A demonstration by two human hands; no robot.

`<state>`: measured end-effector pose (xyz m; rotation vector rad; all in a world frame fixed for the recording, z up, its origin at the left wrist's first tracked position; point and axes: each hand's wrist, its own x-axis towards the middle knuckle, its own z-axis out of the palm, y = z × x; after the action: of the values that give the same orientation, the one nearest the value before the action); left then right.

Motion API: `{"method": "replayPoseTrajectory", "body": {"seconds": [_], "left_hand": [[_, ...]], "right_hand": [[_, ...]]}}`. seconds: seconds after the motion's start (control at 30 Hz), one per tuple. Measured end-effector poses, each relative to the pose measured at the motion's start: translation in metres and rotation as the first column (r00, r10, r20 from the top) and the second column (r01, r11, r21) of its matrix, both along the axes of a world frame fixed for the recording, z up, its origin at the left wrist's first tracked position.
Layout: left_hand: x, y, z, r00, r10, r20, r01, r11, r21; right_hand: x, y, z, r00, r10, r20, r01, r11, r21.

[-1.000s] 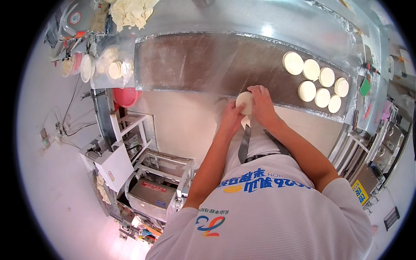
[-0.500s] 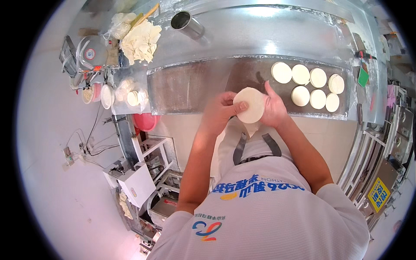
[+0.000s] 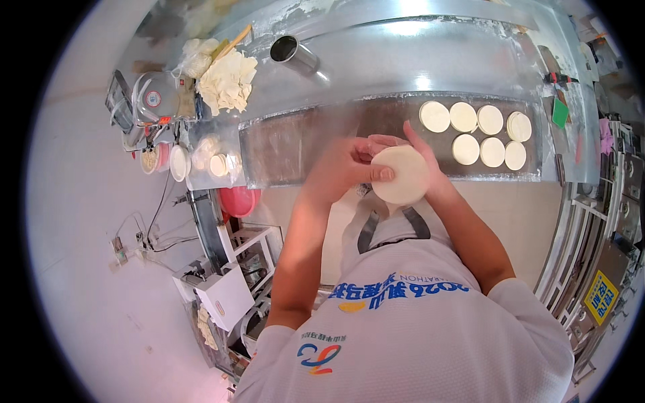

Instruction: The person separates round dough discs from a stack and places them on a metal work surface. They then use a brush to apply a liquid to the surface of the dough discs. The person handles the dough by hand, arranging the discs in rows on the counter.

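A pale round dough wrapper (image 3: 406,180) is held up between my two hands, just off the near edge of the work board. My left hand (image 3: 353,164) pinches its left side, thumb lying on the top face. Along the right side, my right hand (image 3: 431,164) supports it, with the palm and most of the fingers hidden by the disc. Whether it is a single sheet or a thin stack, I cannot tell. Several similar dough rounds (image 3: 492,152) lie in two rows on the dark board (image 3: 289,151) to the right, some stacked.
On the metal counter (image 3: 376,64) stands a steel cup (image 3: 295,56). A heap of dough scraps (image 3: 228,82) lies left of it, near a scale (image 3: 153,101). More rounds sit on plastic (image 3: 218,165) at the board's left. A green scraper (image 3: 560,113) lies far right.
The held dough round has shifted slightly right and nearer to me with both hands. My view has moved a little. The rounds on the board keep their arrangement.
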<state>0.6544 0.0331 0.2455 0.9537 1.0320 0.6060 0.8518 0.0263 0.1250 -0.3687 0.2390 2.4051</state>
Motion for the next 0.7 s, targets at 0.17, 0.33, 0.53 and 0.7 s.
{"method": "replayPoseTrajectory", "body": {"seconds": [0.17,0.33,0.53,0.7], "left_hand": [[0.003,0.01,0.004,0.901,-0.042,-0.431,0.078,0.995,0.065],[0.001,0.011,-0.004,0.939,-0.067,-0.338,0.101,0.992,0.082],[-0.001,0.01,-0.001,0.942,-0.099,-0.32,0.142,0.983,0.113],[0.007,0.016,0.019,0.914,-0.136,-0.383,0.179,0.98,0.08]], "right_hand": [[-0.006,0.006,-0.004,0.997,-0.035,-0.071,0.037,0.999,0.015],[-0.014,0.002,-0.013,0.998,-0.025,-0.055,0.027,0.999,0.032],[-0.006,0.004,-0.014,1.0,0.008,0.022,-0.008,1.0,0.016],[-0.003,0.007,-0.034,0.999,-0.013,-0.044,0.019,0.989,0.148]]}}
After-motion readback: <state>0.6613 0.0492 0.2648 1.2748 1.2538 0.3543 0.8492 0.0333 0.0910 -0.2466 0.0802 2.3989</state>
